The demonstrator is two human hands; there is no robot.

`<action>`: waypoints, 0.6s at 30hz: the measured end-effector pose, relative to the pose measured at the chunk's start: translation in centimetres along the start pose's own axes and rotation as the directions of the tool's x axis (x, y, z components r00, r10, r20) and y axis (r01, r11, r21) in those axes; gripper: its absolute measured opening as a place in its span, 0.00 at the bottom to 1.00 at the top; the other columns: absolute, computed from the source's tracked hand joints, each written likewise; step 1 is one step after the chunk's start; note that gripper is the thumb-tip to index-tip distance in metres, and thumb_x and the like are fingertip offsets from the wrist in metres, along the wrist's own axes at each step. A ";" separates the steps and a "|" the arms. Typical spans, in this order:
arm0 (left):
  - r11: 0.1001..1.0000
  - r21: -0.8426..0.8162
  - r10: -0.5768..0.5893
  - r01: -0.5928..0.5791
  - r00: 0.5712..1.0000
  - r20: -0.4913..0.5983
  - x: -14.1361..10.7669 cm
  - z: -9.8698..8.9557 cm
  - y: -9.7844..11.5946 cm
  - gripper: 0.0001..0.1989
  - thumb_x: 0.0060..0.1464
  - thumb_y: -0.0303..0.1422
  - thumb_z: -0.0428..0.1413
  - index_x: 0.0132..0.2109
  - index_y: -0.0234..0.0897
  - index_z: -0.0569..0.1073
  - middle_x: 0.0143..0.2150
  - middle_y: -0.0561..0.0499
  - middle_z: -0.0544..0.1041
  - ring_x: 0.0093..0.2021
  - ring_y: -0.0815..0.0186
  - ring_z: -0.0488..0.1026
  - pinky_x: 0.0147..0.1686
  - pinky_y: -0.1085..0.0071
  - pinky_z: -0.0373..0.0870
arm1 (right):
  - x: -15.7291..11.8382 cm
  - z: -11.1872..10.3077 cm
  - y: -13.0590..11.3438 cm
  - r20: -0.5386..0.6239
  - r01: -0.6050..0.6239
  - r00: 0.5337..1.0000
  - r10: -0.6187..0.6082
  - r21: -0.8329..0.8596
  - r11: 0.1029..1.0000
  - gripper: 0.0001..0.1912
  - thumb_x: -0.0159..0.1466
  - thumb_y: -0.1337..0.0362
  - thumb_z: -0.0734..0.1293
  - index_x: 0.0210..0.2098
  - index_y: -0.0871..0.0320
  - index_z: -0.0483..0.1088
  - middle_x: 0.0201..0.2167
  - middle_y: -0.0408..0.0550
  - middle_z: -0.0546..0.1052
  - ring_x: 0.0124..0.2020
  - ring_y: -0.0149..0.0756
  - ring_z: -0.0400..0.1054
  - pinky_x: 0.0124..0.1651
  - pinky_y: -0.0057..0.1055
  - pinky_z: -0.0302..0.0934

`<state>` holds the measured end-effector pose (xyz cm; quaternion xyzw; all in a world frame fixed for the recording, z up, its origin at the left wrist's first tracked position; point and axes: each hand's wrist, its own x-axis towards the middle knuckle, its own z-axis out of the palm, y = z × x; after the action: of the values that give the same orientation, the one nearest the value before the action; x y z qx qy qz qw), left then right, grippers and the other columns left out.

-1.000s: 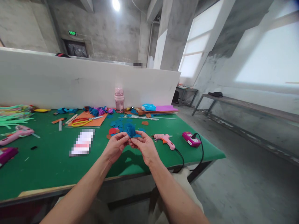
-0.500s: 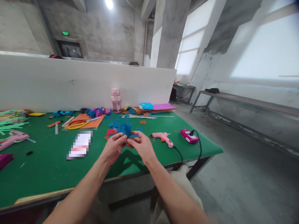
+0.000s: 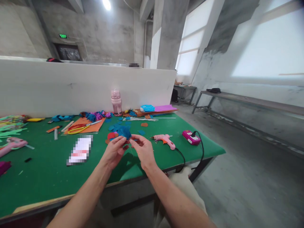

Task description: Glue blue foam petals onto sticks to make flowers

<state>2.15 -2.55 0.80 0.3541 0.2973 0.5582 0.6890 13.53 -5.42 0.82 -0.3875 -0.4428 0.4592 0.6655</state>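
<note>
The blue piece (image 3: 124, 131) tilted from upright toward the left hand (image 3: 115, 149); the right hand (image 3: 142, 150) drew its fingertips slightly apart from the left, and a thin pale strand (image 3: 131, 148) became visible below them

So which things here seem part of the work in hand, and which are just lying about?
Likely part of it:
blue piece, pinched in the left hand
loose blue cutouts
nearer pink glue gun

Probably just lying about:
pink bottle
black item on the bench
</note>
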 end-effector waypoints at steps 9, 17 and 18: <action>0.996 -0.094 0.008 -0.009 1.000 -0.008 -0.1 0.1 0.6 0.07 0.38 0.28 0.63 0.26 0.33 0.72 0.28 0.49 0.76 0.30 0.69 0.72 0.31 0.73 0.67 | 4.5 -8.3 -2.9 -0.222 0.059 0.970 -0.099 -0.177 0.982 0.16 0.53 0.56 0.64 0.38 0.58 0.69 0.33 0.46 0.74 0.26 0.28 0.64 0.28 0.26 0.61; 0.999 -0.042 0.037 -0.034 0.996 0.080 -0.1 0.2 -0.7 0.06 0.39 0.27 0.63 0.26 0.33 0.72 0.30 0.48 0.76 0.32 0.69 0.71 0.32 0.74 0.65 | 5.3 -18.6 -2.3 -0.217 -0.194 0.976 0.014 -0.842 0.503 0.13 0.54 0.56 0.62 0.27 0.60 0.70 0.22 0.47 0.74 0.25 0.34 0.66 0.29 0.28 0.55; 0.997 0.010 0.081 -0.082 0.992 0.097 -0.3 0.4 -1.0 0.06 0.40 0.27 0.63 0.29 0.33 0.74 0.30 0.48 0.76 0.31 0.70 0.70 0.32 0.75 0.65 | 5.1 -18.9 -1.9 -0.191 -0.198 0.980 0.065 -0.859 0.472 0.13 0.54 0.56 0.63 0.26 0.60 0.70 0.19 0.45 0.73 0.23 0.34 0.66 0.28 0.27 0.54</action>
<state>2.96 -3.00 0.23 0.3973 0.2528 0.5660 0.6767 32.89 -3.20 -2.03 -0.7338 -0.5386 0.1936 0.3660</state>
